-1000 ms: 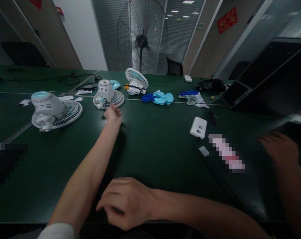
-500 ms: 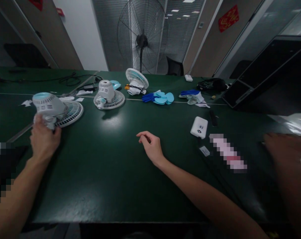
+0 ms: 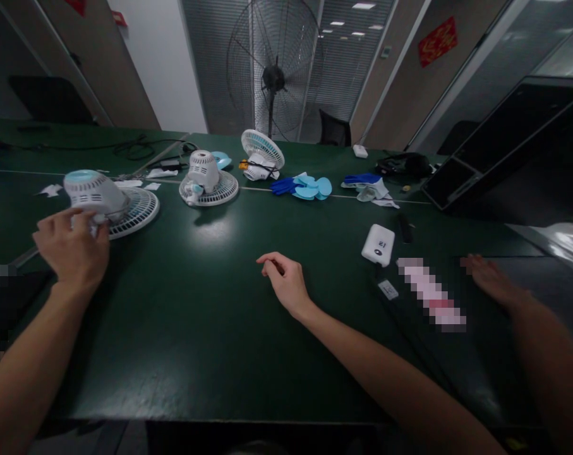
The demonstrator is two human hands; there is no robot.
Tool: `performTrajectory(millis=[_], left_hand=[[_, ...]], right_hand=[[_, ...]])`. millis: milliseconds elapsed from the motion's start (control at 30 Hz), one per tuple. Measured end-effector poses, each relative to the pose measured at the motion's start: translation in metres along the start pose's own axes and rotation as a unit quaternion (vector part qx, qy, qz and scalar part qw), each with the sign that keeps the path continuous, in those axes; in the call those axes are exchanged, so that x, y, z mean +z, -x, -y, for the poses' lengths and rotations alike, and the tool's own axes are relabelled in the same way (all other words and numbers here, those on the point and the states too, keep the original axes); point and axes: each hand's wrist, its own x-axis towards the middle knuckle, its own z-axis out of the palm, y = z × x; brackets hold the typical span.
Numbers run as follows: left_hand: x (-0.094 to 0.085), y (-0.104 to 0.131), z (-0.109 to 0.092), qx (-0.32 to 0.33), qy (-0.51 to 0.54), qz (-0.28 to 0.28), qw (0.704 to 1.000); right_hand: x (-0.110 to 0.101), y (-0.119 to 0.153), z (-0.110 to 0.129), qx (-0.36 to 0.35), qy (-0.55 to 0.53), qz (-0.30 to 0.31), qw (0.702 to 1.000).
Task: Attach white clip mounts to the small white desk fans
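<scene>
At the left of the table, my left hand (image 3: 72,243) is closed over the near side of a small white fan (image 3: 99,196) that lies grille down with its light-blue-capped base up. The gripped part is mostly hidden by my fingers. My right hand (image 3: 285,278) rests on the green table (image 3: 196,341) near the middle, fingers loosely curled with nothing visible in them. Beyond it lies a second white fan (image 3: 205,174), also grille down. A third small fan (image 3: 262,155) leans farther back, its grille tilted up.
Light-blue fan blades (image 3: 312,187) and a blue glove (image 3: 283,186) lie past my right hand. To the right are a white power bank (image 3: 378,244), a cable, and a pixelated pink strip (image 3: 431,294). Another person's hand (image 3: 497,281) is at the far right, near a large black case (image 3: 518,151).
My left hand has shifted slightly left and up against the fan, its back now more raised. The other person's hand has moved left and flattened out. My right hand stays put.
</scene>
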Motion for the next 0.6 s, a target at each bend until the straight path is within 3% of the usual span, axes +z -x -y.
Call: performTrajectory(millis=[167,367,600], left_hand=[[-0.006,0.002,-0.009,-0.017,-0.037,0.035,0.999],[0.000,0.002,-0.010,-0.033,-0.008,0.033,0.999],[0.004,-0.024,-0.005,-0.009,-0.097,0.039,0.994]], right_hand=[[0.001,0.000,0.000,-0.008,0.007,0.003,1.000],[0.002,0.000,0.001,-0.012,0.020,0.003,1.000],[0.001,-0.001,0.002,0.000,0.023,0.014,1.000]])
